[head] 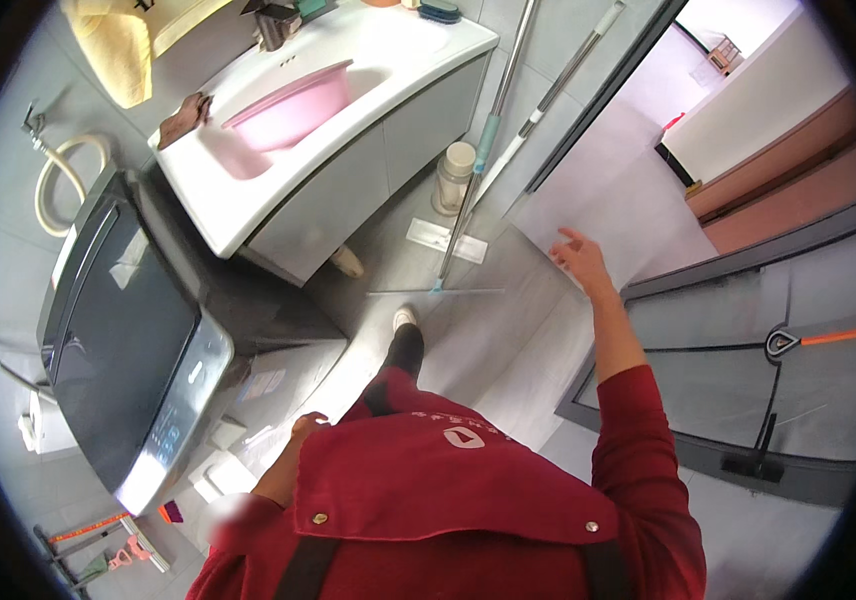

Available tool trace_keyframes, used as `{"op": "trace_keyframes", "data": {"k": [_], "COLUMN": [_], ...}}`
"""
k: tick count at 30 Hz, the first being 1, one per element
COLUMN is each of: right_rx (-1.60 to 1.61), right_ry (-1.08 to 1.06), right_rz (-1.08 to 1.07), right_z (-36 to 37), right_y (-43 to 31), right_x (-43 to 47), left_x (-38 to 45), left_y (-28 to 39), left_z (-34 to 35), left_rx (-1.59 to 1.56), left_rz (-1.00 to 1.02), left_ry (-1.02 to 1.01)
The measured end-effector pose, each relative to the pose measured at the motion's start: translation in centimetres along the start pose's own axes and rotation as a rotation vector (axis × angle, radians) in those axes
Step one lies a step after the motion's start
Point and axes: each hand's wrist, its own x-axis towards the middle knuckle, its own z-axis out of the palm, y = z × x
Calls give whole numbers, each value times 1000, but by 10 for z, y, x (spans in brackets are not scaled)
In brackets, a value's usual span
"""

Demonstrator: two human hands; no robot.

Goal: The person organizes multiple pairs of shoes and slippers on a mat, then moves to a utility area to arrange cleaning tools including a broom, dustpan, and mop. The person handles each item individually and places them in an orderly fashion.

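My right hand (579, 261) is stretched forward above the floor by the doorway, fingers apart and holding nothing. Low beside my apron (398, 480) is my left hand (311, 424), partly hidden by the cloth; whether it grips anything does not show. Ahead of me a floor squeegee (438, 285) with a metal and teal pole stands blade down. Just behind it a flat mop (447, 240) with a white head leans on the wall, its pole crossing near the squeegee's. A lidded container (455, 176) stands beside the poles.
A pink basin (297, 109) rests tilted in the white sink (225, 240), with a brown cloth (184, 120) on the rim. The washing machine (128, 330) is at left. A glass door (713, 322) stands at right, beside the doorway. A squeegee with an orange handle (837, 335) is near the glass.
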Motion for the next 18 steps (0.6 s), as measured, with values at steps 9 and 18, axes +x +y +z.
{"op": "trace_keyframes", "data": {"k": [9, 18], "right_rx": [-45, 51], "right_ry": [312, 515], "right_rz": [-122, 66], "right_z": [-53, -84], "right_y": [-136, -142], "right_x": [186, 335], "left_x": [87, 44], "left_y": [49, 187], "left_z": [25, -77], "left_rx": [-72, -348], "left_rz": [64, -112], "left_ry": [-11, 10]}}
